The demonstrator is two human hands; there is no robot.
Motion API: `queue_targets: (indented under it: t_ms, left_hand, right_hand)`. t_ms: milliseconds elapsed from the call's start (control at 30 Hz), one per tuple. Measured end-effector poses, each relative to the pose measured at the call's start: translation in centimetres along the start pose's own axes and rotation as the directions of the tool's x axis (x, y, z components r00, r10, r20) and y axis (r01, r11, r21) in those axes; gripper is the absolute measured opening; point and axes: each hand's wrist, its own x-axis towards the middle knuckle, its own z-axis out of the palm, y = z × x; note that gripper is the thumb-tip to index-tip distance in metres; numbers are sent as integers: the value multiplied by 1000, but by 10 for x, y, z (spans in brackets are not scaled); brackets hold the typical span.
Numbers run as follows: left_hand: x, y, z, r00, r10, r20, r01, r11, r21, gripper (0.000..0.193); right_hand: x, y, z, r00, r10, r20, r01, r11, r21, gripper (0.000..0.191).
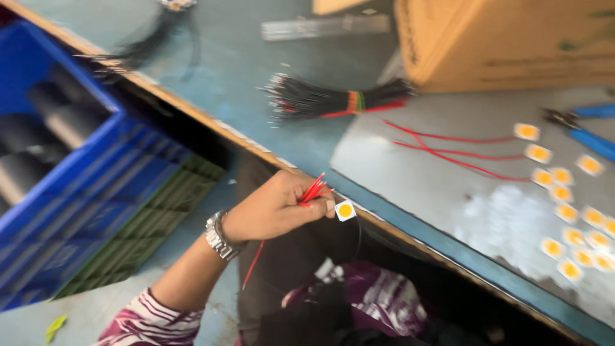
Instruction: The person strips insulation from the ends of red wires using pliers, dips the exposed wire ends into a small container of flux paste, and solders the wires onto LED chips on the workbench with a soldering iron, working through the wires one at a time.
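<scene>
The workbench (256, 83) was the biggest thing in the view; it had a blue-grey top and ran slanted from the upper left to the lower right. On the floor at its left stood a blue plastic crate (77, 173) with dark cylinders inside. At the upper right of the bench lay a brown cardboard box (506, 38). In front of the box was a pale grey mat (435, 186).

On the mat many small white square chips (564, 205) with a yellow round centre were spread in a loose line at the right side, and a few loose red wires (448, 154) lay just beside them. A bundle of black and red wires (333, 99), tied with a coloured band, lay on the bench between the box and the table edge. A tool with blue handles (589, 128) rested near the right border.

Only one hand was visible, and it looked to be the left hand (275, 208), with a metal wristwatch (218, 236) on the wrist. It was below the front edge of the bench, over the person's lap. The fingers were closed around a small bunch of thin red wires (314, 190), and one white chip with a yellow centre (345, 210) was at the fingertips, touching them. The other hand was not visible.
</scene>
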Motion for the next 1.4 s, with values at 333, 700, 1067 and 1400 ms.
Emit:
queue_targets:
  t_ms: [333,700,1067,1400]
  left_hand:
    - [87,27,19,976,143,166,-219,670,710,15]
    - [112,18,26,973,9,232,-182,650,738,20]
    - [126,18,32,944,-137,300,-163,599,784,28]
    - [120,18,32,949,-71,307,-210,581,786,26]
  right_hand:
    - [28,-66,-64,984,-156,-87,143,979,-144,36]
    - [4,-81,-31,986,-132,-105,108,973,-205,41]
    - [4,-83,-27,989,-125,-82,106,973,-203,41]
    - [4,-83,-24,989,-141,-40,127,959,-253,43]
